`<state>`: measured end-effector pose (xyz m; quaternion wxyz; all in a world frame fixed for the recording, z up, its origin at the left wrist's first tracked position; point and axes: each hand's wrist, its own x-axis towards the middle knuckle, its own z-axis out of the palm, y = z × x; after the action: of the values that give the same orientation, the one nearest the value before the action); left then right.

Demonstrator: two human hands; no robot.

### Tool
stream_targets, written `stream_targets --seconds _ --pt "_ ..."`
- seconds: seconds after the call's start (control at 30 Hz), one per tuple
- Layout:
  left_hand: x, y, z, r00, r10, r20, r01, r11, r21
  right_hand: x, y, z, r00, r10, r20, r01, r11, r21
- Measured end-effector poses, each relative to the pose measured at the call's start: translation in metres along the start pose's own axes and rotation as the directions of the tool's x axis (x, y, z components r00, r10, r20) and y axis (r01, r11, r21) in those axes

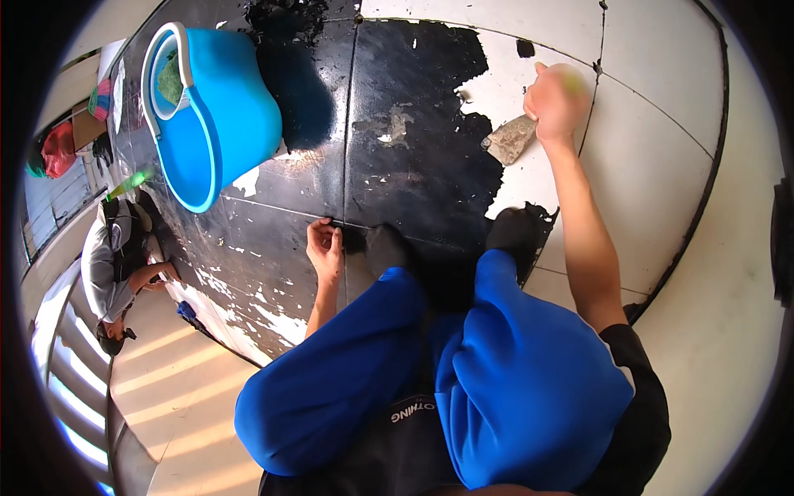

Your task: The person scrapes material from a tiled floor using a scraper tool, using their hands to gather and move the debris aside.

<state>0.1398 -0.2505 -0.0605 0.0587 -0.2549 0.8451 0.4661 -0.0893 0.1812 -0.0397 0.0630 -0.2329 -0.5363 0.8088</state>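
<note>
My right hand (561,105) grips a scraper, and the handle is mostly hidden inside the fist and blur. Its worn, stained blade (510,142) points left at the ragged edge of a black coating (422,155) on the floor tiles. Bare white tile (521,177) shows beneath and beside the blade. My left hand (324,251) hovers or rests by a tile joint near my left foot, its fingers curled; whether something small is in them cannot be told. My dark-socked feet (391,248) are on the coated floor, below blue trousers (335,372).
A blue mop bucket (242,118) with a wringer basket stands at upper left; a green cloth or pad (169,80) lies in the basket. Another person (115,260) crouches at far left. A green object (129,185) and a dark blue item (186,311) are near them. A pale wall (732,297) bounds the right.
</note>
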Motion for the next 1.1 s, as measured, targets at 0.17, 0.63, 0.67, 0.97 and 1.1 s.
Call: stream_targets --seconds 0.17,0.63,0.67,0.97,1.1 --pt "-0.002 0.007 0.006 1.000 -0.010 0.002 0.010 1.000 -0.006 0.053 -0.004 -0.036 0.940 -0.094 -0.327 0.184 0.949 0.257" --pt "0.001 -0.001 -0.003 1.000 0.024 -0.003 -0.023 0.997 0.069 0.042 0.002 0.007 0.988 -0.050 -0.148 0.076 0.982 0.172" --pt "0.002 0.005 0.000 1.000 0.010 -0.014 -0.009 0.999 0.042 0.059 0.002 -0.012 0.941 -0.069 -0.332 0.154 0.959 0.236" --pt "0.006 0.012 0.005 1.000 0.010 0.023 -0.011 0.999 0.048 0.057 -0.018 -0.056 0.881 -0.347 -0.322 0.453 0.816 0.359" --pt "0.007 0.031 0.011 0.998 0.057 0.027 -0.060 0.986 0.153 0.010 -0.001 -0.037 0.757 -0.632 -0.167 0.653 0.746 0.132"
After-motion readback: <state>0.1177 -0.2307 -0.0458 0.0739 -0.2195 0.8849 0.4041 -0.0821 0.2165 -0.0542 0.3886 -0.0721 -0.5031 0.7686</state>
